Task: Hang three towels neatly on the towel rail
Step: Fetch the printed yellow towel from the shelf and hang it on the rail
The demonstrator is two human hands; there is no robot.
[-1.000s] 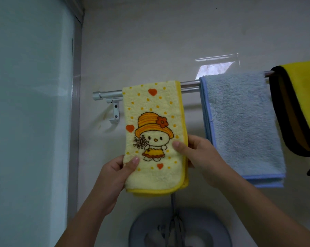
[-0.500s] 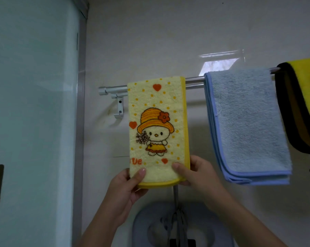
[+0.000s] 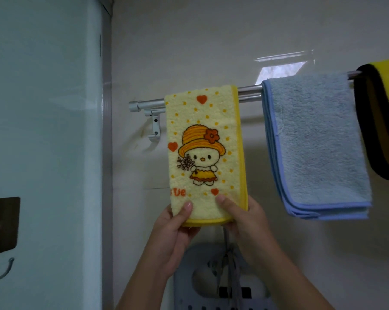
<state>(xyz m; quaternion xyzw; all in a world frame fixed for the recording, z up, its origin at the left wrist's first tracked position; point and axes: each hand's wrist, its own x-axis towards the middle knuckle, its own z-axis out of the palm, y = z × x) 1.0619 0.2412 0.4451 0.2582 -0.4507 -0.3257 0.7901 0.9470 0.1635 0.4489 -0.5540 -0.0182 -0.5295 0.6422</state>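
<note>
A pale yellow towel [image 3: 205,139] with a cartoon figure in an orange hat hangs over the silver towel rail [image 3: 249,92] near its left end. My left hand [image 3: 174,233] pinches its bottom left corner, thumb on the front. My right hand [image 3: 242,222] pinches its bottom right corner the same way. To the right, a light blue towel [image 3: 318,139] hangs folded over the rail. At the far right edge hangs a bright yellow towel with a black border [image 3: 381,121], partly cut off by the frame.
The rail's bracket [image 3: 154,126] is fixed to the beige tiled wall. A grey plastic basket [image 3: 189,278] with a cord hangs below my hands. On the white panel at left sits a dark adhesive hook [image 3: 2,227].
Both hands slid down the yellow towel from its middle to its bottom hem, pulling it flat and straight. The view shifted left, showing the adhesive hook.
</note>
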